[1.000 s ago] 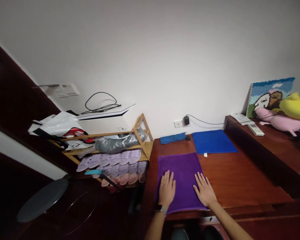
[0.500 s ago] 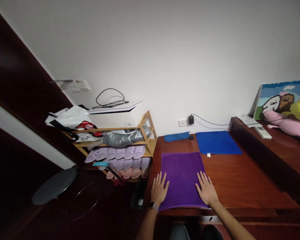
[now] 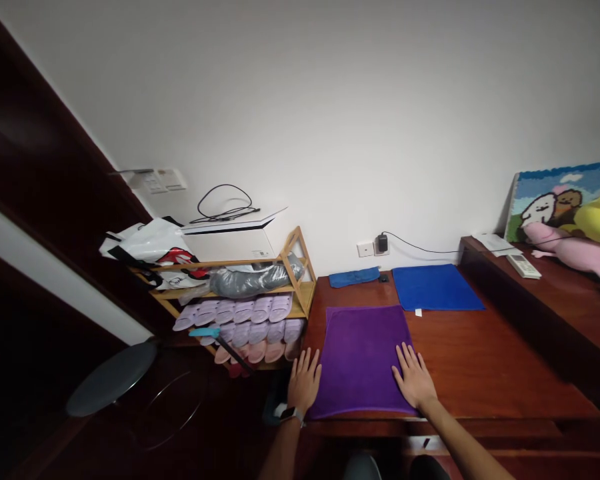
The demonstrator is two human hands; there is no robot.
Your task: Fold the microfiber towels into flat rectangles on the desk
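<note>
A purple cloth (image 3: pixel 365 360) lies spread flat on the reddish-brown wooden table (image 3: pixel 485 373), reaching its front edge. My left hand (image 3: pixel 305 380), with a watch on the wrist, is at the cloth's left edge with its fingers stretched out; whether it touches the cloth I cannot tell. On the cloth's right edge my right hand (image 3: pixel 414 379) lies flat, fingers spread. Behind and to the right, a blue cloth (image 3: pixel 437 287) with a small white tag is laid out flat. A narrow folded blue cloth (image 3: pixel 354 276) rests at the back by the wall.
On the left stands a wooden rack (image 3: pixel 305 293) with several pairs of slippers (image 3: pixel 250 310) and a white box (image 3: pixel 230 241). A round stool (image 3: pixel 113 379) is further left. To the right, a raised surface holds a remote (image 3: pixel 524 266) and a pink plush toy (image 3: pixel 573 250).
My left hand has moved left, from on top of the purple cloth to its left edge. The right hand stays at the right edge. The view has shifted slightly.
</note>
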